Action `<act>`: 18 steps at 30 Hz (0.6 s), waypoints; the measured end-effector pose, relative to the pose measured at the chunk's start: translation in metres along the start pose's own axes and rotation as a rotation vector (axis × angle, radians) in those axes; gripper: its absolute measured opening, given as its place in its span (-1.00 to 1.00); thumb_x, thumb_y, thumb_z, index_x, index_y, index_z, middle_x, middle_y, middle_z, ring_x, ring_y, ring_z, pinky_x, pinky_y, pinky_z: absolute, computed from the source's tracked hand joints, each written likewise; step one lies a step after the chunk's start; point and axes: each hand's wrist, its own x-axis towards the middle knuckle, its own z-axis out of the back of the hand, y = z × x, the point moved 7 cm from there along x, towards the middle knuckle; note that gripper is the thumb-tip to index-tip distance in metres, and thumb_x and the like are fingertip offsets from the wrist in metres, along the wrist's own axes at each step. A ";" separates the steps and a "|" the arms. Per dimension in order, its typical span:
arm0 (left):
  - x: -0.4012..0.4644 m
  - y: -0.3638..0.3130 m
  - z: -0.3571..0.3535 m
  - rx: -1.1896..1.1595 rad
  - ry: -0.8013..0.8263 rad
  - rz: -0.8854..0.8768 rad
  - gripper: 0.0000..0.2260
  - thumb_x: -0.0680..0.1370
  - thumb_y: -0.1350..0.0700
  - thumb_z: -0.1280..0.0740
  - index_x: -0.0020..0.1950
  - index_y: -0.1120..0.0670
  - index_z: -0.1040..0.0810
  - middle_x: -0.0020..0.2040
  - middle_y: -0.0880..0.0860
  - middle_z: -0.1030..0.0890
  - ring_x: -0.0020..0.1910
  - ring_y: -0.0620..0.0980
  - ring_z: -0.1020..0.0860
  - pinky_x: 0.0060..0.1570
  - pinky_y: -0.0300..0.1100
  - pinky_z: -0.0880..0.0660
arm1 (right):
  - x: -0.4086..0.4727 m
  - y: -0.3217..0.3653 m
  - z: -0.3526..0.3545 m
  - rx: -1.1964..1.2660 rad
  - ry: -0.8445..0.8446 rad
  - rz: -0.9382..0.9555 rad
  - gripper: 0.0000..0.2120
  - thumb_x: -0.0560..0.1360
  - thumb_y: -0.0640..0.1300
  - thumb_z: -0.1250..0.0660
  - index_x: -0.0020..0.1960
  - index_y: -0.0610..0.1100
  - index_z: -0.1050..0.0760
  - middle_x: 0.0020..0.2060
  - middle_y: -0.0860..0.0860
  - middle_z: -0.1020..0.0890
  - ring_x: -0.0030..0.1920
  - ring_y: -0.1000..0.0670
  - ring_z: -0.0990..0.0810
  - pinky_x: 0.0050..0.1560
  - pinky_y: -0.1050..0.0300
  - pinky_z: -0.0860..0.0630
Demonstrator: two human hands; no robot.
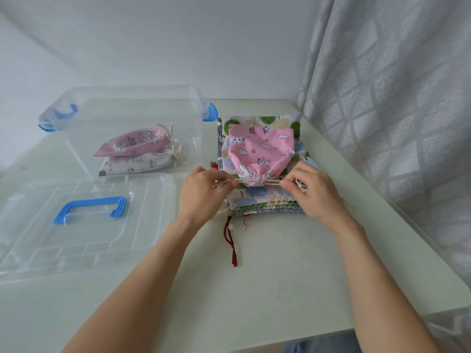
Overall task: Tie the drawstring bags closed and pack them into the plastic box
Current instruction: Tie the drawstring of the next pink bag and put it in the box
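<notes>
Two tied bags [132,154] lie inside the clear plastic box [76,103] — one pink above one white. One more pink bag [260,154], its mouth gathered, sits on a stack of flat bags [265,200], perhaps four or five. The left hand [201,189] and right hand [311,189] each pinch a cream drawstring [272,184], pulled sideways. One lid [84,225] lies nearby on the table [280,276]

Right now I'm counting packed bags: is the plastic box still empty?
No, the plastic box already holds two tied bags, a pink bag lying on a white bag.
</notes>
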 end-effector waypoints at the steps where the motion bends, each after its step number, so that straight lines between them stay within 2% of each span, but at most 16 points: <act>1: -0.001 0.004 -0.002 -0.031 0.031 0.047 -0.88 0.49 0.01 -0.37 -0.11 0.01 -0.68 -0.30 -0.06 -0.59 -0.16 -0.05 -0.44 -0.27 -0.21 -0.26 | -0.001 -0.001 -0.001 -0.011 -0.009 -0.008 -0.78 0.47 -0.01 -0.29 -0.26 -0.13 -0.53 -0.29 0.11 -0.44 -0.34 0.04 -0.42 -0.33 0.02 -0.40; 4: -0.004 0.011 -0.006 -0.010 0.099 0.041 -0.91 0.47 0.02 -0.39 -0.14 -0.01 -0.67 -0.29 -0.04 -0.61 -0.21 -0.04 -0.51 -0.30 -0.33 -0.32 | -0.005 -0.006 -0.005 -0.014 0.014 -0.047 -0.86 0.43 0.03 -0.37 -0.20 -0.03 -0.55 -0.35 0.09 -0.42 -0.38 0.07 -0.37 -0.34 0.04 -0.41; 5: -0.006 0.012 -0.006 -0.018 0.112 0.032 -0.94 0.47 0.05 -0.39 -0.11 -0.04 -0.66 -0.25 -0.05 -0.62 -0.19 -0.07 -0.52 -0.28 -0.39 -0.33 | -0.006 -0.009 -0.005 0.041 0.033 -0.089 -0.88 0.42 0.03 -0.41 -0.13 0.00 -0.56 -0.33 0.07 -0.41 -0.36 0.06 -0.37 -0.29 0.05 -0.43; 7: -0.007 0.010 -0.006 -0.093 0.121 0.040 -0.78 0.46 0.14 -0.39 0.09 -0.06 -0.60 -0.12 -0.07 -0.61 -0.18 -0.21 -0.52 -0.21 -0.50 -0.35 | -0.006 -0.014 -0.003 0.261 0.098 -0.217 -0.79 0.42 -0.01 -0.43 0.03 0.05 -0.50 -0.28 0.05 -0.38 -0.33 0.10 -0.36 -0.22 0.23 -0.40; 8: -0.005 0.011 -0.005 -0.143 0.112 0.049 -0.68 0.47 0.19 -0.37 0.20 -0.04 -0.53 -0.05 -0.05 -0.59 -0.15 -0.23 -0.51 -0.15 -0.51 -0.37 | -0.006 -0.014 -0.002 0.392 0.138 -0.282 -0.79 0.45 -0.04 -0.39 0.06 0.06 -0.47 -0.25 0.05 -0.36 -0.32 0.13 -0.34 -0.23 0.32 -0.37; 10: -0.001 0.011 -0.001 -0.206 0.089 0.071 -0.60 0.50 0.28 -0.26 0.32 0.01 -0.43 0.02 -0.02 -0.56 -0.07 -0.14 -0.52 -0.05 -0.40 -0.41 | -0.008 -0.016 -0.003 0.627 0.219 -0.377 -0.75 0.41 -0.14 -0.21 0.05 0.08 -0.45 -0.20 0.04 -0.36 -0.32 0.16 -0.32 -0.30 0.36 -0.30; 12: 0.001 0.012 0.004 -0.212 0.080 0.072 -0.64 0.55 0.30 -0.16 0.30 0.04 -0.44 -0.05 -0.06 -0.57 -0.08 -0.18 -0.51 -0.13 -0.48 -0.37 | -0.009 -0.018 -0.003 0.758 0.220 -0.416 -0.65 0.30 -0.25 -0.11 0.00 0.01 -0.48 -0.20 0.02 -0.40 -0.33 0.12 -0.30 -0.35 0.31 -0.26; 15: 0.001 0.012 0.013 -0.166 0.030 0.052 -0.75 0.59 0.26 -0.16 0.14 0.05 -0.56 -0.19 -0.17 -0.58 -0.19 -0.35 -0.53 -0.23 -0.56 -0.34 | -0.007 -0.013 0.002 0.699 0.112 -0.382 -0.75 0.44 -0.44 -0.17 -0.09 -0.13 -0.49 -0.29 0.03 -0.52 -0.35 0.10 -0.44 -0.29 0.28 -0.39; 18: 0.002 0.012 0.021 -0.177 0.000 0.053 -0.78 0.58 0.22 -0.20 0.03 0.00 -0.61 -0.20 -0.16 -0.62 -0.22 -0.33 -0.55 -0.21 -0.52 -0.39 | -0.003 0.003 0.005 0.717 0.060 -0.289 -0.77 0.47 -0.49 -0.25 -0.12 -0.18 -0.51 -0.32 0.05 -0.67 -0.28 0.16 -0.63 -0.17 0.37 -0.50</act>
